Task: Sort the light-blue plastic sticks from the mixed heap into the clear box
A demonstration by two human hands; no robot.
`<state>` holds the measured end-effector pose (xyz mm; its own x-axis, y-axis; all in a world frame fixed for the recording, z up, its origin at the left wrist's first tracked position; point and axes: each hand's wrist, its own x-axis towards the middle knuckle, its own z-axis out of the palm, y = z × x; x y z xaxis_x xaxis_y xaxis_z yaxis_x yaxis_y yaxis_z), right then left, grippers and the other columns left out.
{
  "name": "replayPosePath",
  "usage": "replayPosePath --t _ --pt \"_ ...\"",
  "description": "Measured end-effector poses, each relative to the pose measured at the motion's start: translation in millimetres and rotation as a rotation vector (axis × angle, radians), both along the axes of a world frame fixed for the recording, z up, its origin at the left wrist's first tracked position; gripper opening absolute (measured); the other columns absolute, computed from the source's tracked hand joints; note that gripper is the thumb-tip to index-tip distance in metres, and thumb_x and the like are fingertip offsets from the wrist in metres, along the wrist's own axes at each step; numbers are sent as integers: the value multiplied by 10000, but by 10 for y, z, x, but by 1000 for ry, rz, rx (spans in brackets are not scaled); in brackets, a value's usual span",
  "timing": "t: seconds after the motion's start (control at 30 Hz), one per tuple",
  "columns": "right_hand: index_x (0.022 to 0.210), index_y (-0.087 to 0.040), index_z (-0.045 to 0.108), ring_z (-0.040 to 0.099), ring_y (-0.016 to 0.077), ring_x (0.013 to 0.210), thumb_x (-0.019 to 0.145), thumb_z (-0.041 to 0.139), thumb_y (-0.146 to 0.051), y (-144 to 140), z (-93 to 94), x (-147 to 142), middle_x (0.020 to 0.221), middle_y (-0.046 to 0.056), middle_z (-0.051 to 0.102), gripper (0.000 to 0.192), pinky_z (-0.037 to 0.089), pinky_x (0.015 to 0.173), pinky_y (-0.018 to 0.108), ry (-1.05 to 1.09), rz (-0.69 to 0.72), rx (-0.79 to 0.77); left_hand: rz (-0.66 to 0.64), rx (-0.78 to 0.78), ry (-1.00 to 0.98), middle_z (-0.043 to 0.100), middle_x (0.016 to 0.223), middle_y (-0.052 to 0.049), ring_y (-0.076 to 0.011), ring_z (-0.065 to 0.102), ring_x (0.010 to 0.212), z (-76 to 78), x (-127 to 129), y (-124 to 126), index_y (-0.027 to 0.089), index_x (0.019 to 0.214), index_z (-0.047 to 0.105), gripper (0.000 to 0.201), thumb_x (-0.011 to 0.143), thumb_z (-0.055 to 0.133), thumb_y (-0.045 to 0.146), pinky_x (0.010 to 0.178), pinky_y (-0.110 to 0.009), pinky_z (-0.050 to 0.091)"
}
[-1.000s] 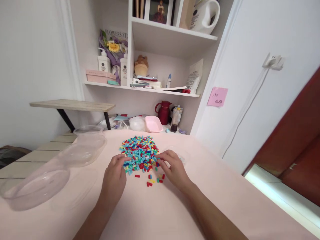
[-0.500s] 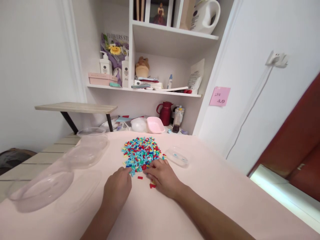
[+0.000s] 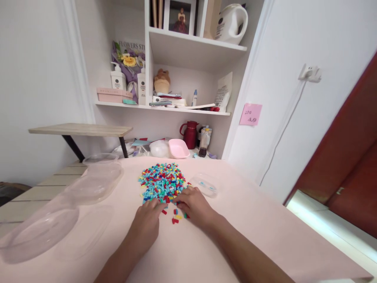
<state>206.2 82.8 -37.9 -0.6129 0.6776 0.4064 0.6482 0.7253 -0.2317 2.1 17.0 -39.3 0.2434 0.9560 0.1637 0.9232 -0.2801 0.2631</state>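
Note:
A heap of small plastic beads (image 3: 162, 182) in blue, red, yellow and green lies on the pink table (image 3: 188, 251). My left hand (image 3: 147, 221) rests at the heap's near edge, fingertips touching beads. My right hand (image 3: 194, 205) lies at the near right edge, fingers spread low over a few loose beads (image 3: 176, 217) pulled apart from the heap. Whether either hand pinches a bead is hidden. A small clear dish (image 3: 204, 185) with a few blue beads sits just right of the heap.
Clear plastic containers (image 3: 94, 180) and lids (image 3: 38, 230) lie on the table's left. Behind the table stand white shelves with bottles, a red jug (image 3: 190, 134), a pink tub (image 3: 179, 148) and a kettle (image 3: 231, 22). A wooden side shelf (image 3: 79, 129) juts out at left.
Both hands slid from the heap's sides toward its near edge and closer together. A few loose beads now lie between them, near the right fingers.

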Motion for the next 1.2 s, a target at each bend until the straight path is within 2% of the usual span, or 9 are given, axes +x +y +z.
replayPosePath --t 0.17,0.33,0.5,0.6,0.83,1.03,1.1,1.2 --pt "922 -279 702 533 204 936 774 722 -287 22 21 62 890 7 678 149 290 783 322 9 -30 -72 -47 -25 -2 537 1361 -31 -225 458 1222 -15 57 -31 320 1382 441 630 830 312 45 1017 -428 328" --pt "842 -265 688 545 175 904 750 702 -191 7 -7 46 846 -21 672 119 294 805 307 62 -32 -104 3 -23 -46 522 1373 -53 -222 445 1256 -74 55 9 290 1421 384 606 863 274 81 1055 -458 306" --pt "866 -275 701 550 181 928 767 668 -173 -9 -15 26 883 -7 668 146 300 800 310 42 -35 -97 -14 46 -82 527 1350 -63 -204 470 1236 -103 24 39 275 1384 430 551 883 272 106 1026 -409 359" --pt "885 -281 709 549 187 932 793 653 -193 -9 -6 38 895 3 669 140 301 796 318 34 -13 -86 -39 73 -86 576 1266 -71 -204 518 1166 -87 16 31 271 1340 481 513 891 283 122 972 -387 403" --pt "800 -262 710 528 178 915 785 659 -174 -47 2 13 902 2 636 103 298 786 328 49 10 -2 -68 74 -104 598 1204 -75 -204 545 1105 -33 24 16 253 1275 549 492 891 275 113 934 -373 433" --pt "869 -257 715 527 173 891 810 633 -159 -32 51 36 930 19 615 141 342 805 325 150 12 96 -53 115 -201 556 1250 -86 -195 556 1096 -12 29 4 255 1340 486 496 910 266 145 938 -364 451" --pt "877 -258 718 527 187 895 836 622 -190 8 100 122 941 35 612 125 360 809 335 213 -27 140 -60 126 -223 554 1240 -84 -194 562 1088 -2 32 -5 258 1344 480 494 914 262 153 934 -362 456" --pt "896 -256 719 529 206 900 876 583 -251 77 186 330 957 59 605 137 375 816 357 324 -165 224 -44 125 -239 545 1246 -82 -188 579 1064 -5 32 -3 265 1335 486 491 914 259 155 924 -360 463"
